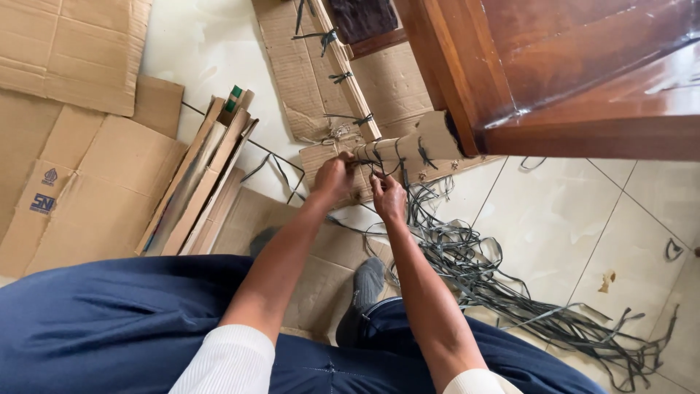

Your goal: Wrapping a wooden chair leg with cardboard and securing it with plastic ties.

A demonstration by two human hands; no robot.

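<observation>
My left hand point(333, 177) grips the near end of a cardboard-wrapped furniture leg point(415, 146) that sticks out from a brown wooden piece point(554, 80). My right hand point(387, 195) sits just beside it, fingers pinched on a dark plastic strap point(379, 164) tied round the cardboard wrap. Several more dark straps circle the wrap. A second wrapped leg point(350, 69) with strap ties lies farther back.
A tangle of loose dark straps point(481, 277) spreads over the white tile floor at the right. Flat cardboard sheets point(80, 168) and a stack of folded cardboard strips point(208, 175) lie at the left. My feet in grey socks point(364, 288) rest on cardboard below my hands.
</observation>
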